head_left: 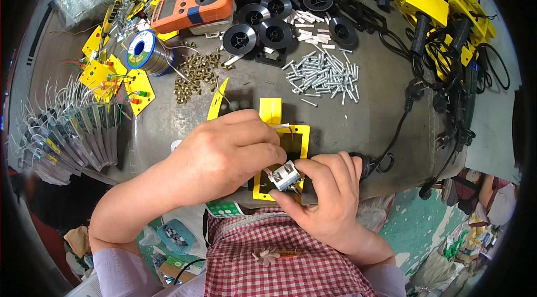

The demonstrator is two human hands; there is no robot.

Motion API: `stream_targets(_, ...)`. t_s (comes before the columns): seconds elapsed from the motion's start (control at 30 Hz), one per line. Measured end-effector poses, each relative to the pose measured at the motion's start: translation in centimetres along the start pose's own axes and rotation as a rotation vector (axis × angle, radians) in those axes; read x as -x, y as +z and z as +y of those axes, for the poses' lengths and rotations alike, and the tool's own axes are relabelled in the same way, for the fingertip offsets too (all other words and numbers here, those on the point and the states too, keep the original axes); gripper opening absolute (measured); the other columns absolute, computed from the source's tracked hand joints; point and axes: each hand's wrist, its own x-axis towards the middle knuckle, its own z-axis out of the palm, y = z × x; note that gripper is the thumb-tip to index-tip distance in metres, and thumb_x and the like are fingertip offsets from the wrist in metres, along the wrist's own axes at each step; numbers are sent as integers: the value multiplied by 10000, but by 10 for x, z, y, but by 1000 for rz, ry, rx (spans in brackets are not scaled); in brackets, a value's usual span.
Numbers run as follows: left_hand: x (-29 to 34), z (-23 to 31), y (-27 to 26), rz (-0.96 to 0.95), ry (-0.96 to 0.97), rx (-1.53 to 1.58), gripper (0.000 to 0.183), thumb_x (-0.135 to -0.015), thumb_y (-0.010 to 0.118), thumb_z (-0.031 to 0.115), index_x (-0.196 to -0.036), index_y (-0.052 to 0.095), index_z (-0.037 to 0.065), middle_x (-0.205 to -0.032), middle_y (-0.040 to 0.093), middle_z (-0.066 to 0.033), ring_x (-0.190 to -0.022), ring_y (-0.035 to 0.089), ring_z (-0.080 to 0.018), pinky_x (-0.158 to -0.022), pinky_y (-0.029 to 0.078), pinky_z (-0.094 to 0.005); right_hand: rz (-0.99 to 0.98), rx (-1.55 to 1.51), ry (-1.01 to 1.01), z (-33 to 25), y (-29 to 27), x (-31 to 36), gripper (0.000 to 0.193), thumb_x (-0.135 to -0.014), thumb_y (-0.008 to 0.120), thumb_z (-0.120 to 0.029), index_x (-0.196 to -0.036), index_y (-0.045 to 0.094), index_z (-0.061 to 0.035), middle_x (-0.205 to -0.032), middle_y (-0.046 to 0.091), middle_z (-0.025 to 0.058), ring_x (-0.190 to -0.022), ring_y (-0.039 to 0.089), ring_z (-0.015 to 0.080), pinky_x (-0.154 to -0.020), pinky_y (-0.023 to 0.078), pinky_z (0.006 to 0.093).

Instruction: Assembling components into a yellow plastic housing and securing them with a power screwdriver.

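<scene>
Near the table's front edge lies a yellow open box-shaped frame point(305, 143) with a dark inside. Above its near end, my right hand point(331, 196) grips a small white-and-metal electrical part point(286, 176) between thumb and fingers. It has metal terminals and a stub pointing down, like a switch. My left hand point(224, 151) comes across from the left, its fingers closed in a pinch at the part's upper left side. Whatever sits between those fingertips is hidden. A thin pale wire point(281, 125) runs beside the left knuckles, over the frame's far edge.
Brass fittings point(196, 76), silver screws point(324, 76) and black reels point(239, 39) lie farther back. A solder spool point(148, 53) and orange meter point(193, 7) stand at the far left. Wired strips point(78, 137) fan out left. Black cables point(411, 101) and yellow housings point(419, 0) crowd the right.
</scene>
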Motion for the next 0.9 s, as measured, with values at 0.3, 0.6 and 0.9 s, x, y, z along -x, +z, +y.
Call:
stream_targets(0.3,0,-1,1,3,17,-22,227,-657,721,8,-880,691,38,-872,636,-78,-796,625,-259,-677,519,-361,7,3,-16,2,0,-2,436,-666,810,-299,-974,610,-63,-881,547,51,-759,517,227,-679,324,381)
stream_targets(0.6,0,1,0,-2,2,-25,235,-656,723,9,-887,693,44,-877,638,-75,-803,629,-258,-683,522,-358,10,1,-18,1,0,-1,436,-664,811,-290,-972,609,-56,-877,554,53,-758,523,229,-684,328,382)
stream_targets(0.9,2,2,-2,-4,11,-68,276,-665,727,1,-932,686,58,-898,652,-62,-799,621,-257,-690,517,-359,-1,11,-17,-1,-1,1,433,-684,799,-285,-993,606,-49,-887,551,58,-771,521,231,-698,332,385)
